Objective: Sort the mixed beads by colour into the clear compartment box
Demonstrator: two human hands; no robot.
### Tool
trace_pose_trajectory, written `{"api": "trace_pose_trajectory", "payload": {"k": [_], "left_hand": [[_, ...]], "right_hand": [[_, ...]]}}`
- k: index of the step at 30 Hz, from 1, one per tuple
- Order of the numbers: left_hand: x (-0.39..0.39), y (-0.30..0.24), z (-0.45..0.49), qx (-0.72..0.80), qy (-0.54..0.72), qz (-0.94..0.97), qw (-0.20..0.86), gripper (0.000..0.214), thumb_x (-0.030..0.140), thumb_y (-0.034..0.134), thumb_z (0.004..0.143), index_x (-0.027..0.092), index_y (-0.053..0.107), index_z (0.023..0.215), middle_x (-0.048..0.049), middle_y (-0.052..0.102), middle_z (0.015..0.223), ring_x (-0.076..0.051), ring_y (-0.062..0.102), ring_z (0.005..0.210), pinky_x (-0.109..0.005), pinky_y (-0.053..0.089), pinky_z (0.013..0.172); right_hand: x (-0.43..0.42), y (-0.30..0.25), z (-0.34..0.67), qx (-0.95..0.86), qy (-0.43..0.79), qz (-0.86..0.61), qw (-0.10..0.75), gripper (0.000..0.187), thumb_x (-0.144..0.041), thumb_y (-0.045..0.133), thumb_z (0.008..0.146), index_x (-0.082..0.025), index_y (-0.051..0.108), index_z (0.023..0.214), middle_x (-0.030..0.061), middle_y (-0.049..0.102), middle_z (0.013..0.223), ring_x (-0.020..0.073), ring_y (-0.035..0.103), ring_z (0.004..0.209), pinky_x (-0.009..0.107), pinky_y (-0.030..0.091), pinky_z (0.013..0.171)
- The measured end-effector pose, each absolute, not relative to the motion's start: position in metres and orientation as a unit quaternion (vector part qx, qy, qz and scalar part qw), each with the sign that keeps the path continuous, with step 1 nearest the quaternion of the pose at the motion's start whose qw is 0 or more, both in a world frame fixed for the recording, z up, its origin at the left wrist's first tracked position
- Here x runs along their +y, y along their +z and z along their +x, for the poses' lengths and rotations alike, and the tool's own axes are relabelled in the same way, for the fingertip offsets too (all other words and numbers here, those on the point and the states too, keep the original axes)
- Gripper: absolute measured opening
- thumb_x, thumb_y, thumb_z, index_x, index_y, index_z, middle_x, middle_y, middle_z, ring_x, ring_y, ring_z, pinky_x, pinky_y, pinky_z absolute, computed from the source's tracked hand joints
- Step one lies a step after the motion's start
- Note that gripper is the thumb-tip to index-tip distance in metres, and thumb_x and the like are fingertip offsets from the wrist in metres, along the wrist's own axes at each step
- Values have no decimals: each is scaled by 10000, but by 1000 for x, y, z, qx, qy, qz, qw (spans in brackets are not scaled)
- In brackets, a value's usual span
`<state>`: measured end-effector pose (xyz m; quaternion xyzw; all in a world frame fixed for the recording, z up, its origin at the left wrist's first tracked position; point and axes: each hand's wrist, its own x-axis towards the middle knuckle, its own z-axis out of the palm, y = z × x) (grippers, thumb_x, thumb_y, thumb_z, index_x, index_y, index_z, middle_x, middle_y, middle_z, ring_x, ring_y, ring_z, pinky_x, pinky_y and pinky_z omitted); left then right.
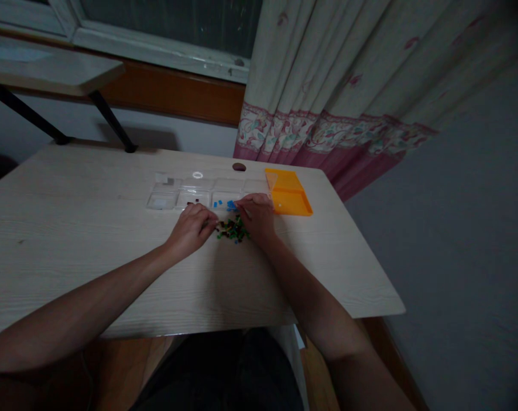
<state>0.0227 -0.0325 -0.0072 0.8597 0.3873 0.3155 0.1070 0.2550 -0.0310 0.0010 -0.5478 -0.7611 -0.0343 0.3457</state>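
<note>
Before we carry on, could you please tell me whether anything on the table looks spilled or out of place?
Only the heap of mixed small pieces stands out: between the left hand and the right hand, it lies loose on the tabletop rather than in the clear compartment tray, so it could pass for a spill.

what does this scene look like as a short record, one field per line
left hand: at the left edge of the mixed pile, grip unclear
right hand: at the blue pieces, grip unclear
mixed pile: green, yellow and darker bits on the table
clear tray: beyond the pile; blue pieces and dark pieces in separate compartments
orange tray: at the clear tray's right end
</note>
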Motion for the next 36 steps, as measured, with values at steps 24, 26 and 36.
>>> {"api": "trace_pose_trajectory", "payload": {"k": [24, 26, 36], "left_hand": [[-32, -3, 20, 379, 390, 822, 170, 199, 337, 519, 1013, 206, 594, 883, -50, 588, 859, -224, 542, 906, -383, 451, 848], [-33, -3, 20, 379, 387, 823, 173, 193, 338, 522, 1010, 207, 597, 890, -54, 598, 874, -226, 545, 915, -384, 453, 847], [-36, 2, 21, 400, 392, 807, 189, 230, 370, 509, 1007, 210, 551, 848, -51, 580, 864, -217, 547, 901, -384, 464, 837]], "right_hand": [[-59, 12, 220, -767, 134, -514, 359, 135, -341, 697, 934, -272, 805, 977, 18, 765, 949, 182, 666, 970, 330, 494, 907], [-60, 14, 220, -767, 138, -515, 359, 135, -353, 694, 936, -281, 805, 959, 4, 762, 926, 177, 667, 957, 327, 497, 899], [-46, 15, 239, -777, 93, -519, 343, 162, -357, 671, 946, -292, 819, 948, 28, 778, 926, 200, 673, 961, 364, 485, 917]]}}
